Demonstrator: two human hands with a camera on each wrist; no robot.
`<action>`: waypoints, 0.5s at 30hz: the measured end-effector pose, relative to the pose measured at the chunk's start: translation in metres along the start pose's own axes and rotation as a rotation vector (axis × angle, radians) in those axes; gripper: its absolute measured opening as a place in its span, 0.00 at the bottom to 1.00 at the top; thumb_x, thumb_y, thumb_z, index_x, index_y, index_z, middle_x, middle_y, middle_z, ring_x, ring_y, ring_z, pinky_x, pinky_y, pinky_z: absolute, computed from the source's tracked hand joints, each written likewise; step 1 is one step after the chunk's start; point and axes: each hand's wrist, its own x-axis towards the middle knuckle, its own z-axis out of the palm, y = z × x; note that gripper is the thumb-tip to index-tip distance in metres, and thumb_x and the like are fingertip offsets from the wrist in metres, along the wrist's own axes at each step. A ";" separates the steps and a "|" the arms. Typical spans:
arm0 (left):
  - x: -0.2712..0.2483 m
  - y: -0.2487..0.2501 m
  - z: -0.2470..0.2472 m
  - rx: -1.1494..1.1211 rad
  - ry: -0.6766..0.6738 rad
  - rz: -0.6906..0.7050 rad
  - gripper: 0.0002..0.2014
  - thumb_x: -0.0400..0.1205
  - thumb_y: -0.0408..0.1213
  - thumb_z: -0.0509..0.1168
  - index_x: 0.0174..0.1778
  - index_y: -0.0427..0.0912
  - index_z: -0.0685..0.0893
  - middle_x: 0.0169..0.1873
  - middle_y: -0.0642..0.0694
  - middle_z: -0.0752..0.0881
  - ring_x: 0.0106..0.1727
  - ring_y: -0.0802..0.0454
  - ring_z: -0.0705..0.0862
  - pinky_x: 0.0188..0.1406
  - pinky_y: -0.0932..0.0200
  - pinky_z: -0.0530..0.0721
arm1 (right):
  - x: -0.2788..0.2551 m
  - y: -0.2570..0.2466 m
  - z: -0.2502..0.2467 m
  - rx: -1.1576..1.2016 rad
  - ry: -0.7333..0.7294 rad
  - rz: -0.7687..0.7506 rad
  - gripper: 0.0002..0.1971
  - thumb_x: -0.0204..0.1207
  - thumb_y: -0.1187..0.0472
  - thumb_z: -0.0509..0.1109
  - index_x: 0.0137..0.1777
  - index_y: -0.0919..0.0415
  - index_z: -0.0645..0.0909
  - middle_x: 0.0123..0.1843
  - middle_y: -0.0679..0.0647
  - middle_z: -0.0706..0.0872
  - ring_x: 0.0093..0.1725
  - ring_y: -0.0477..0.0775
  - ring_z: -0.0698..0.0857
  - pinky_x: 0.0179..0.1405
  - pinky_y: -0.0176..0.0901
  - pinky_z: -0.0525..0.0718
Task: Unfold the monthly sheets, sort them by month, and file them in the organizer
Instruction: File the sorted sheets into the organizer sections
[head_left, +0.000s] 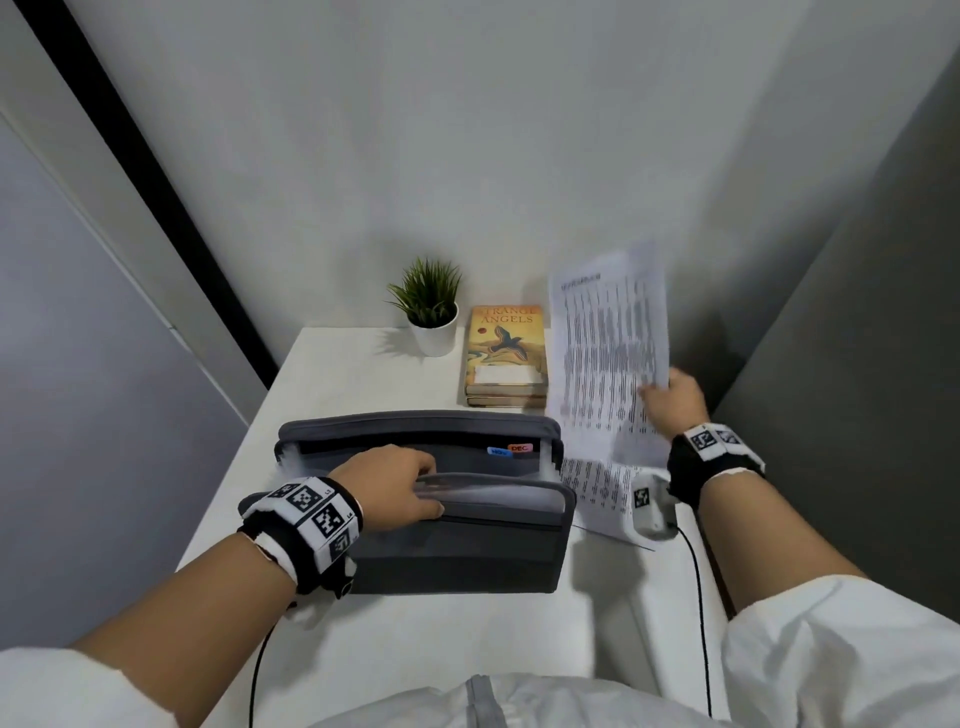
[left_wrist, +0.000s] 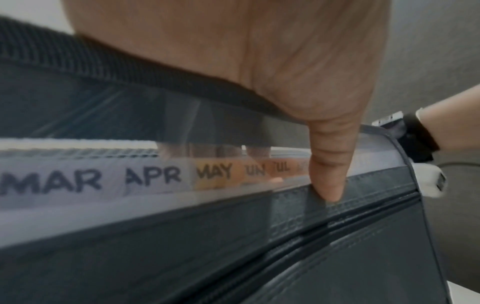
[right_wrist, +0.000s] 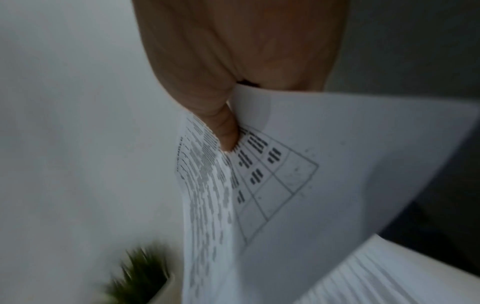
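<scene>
We look down on a white table (head_left: 395, 639) bearing a grey accordion organizer (head_left: 457, 551), which stands open at its centre. Our left hand (head_left: 387, 486) reaches into the organizer from the near side: the fingers curl down behind a bundle of translucent dividers (head_left: 498, 493) while the thumb (left_wrist: 328, 174) presses on their front, so the hand grips the bundle and holds it toward us. In the left wrist view the divider tabs read MAR (left_wrist: 49, 181), APR (left_wrist: 153, 175) and MAY (left_wrist: 214, 170), with further tabs partly hidden behind the thumb. At the far wall of the organizer, the NOV (head_left: 500, 452) and DEC (head_left: 519, 447) tabs stand apart from the gripped bundle.

Our right hand (head_left: 675, 400) is raised to the right of the organizer and pinches a printed sheet (head_left: 608, 353) by its lower right edge, thumb (right_wrist: 226, 131) on the printed face; the sheet stands nearly upright and is motion-blurred. Another printed sheet (head_left: 597, 491) lies flat on the table just beside the organizer's right end. Behind the organizer we see a stack of books (head_left: 506, 358) and a potted plant (head_left: 430, 312).
</scene>
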 end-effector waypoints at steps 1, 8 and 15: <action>0.001 0.001 0.000 -0.014 -0.019 -0.001 0.14 0.70 0.62 0.67 0.38 0.57 0.76 0.36 0.56 0.81 0.39 0.54 0.80 0.36 0.57 0.74 | 0.001 -0.016 -0.009 0.081 0.036 -0.062 0.05 0.78 0.65 0.66 0.49 0.63 0.83 0.44 0.60 0.86 0.42 0.58 0.83 0.42 0.50 0.83; -0.008 0.007 -0.001 -0.077 -0.048 0.006 0.13 0.69 0.59 0.69 0.37 0.56 0.77 0.36 0.55 0.82 0.39 0.54 0.81 0.33 0.58 0.76 | -0.053 -0.133 -0.031 0.318 -0.237 -0.361 0.02 0.79 0.54 0.71 0.50 0.47 0.82 0.39 0.35 0.89 0.37 0.35 0.87 0.31 0.26 0.82; -0.019 0.010 -0.004 -0.074 -0.031 0.033 0.13 0.70 0.56 0.70 0.39 0.55 0.74 0.36 0.56 0.79 0.42 0.49 0.81 0.39 0.56 0.79 | -0.093 -0.175 0.007 -0.187 -0.574 -0.584 0.04 0.81 0.55 0.68 0.47 0.45 0.83 0.41 0.55 0.89 0.31 0.46 0.81 0.33 0.48 0.85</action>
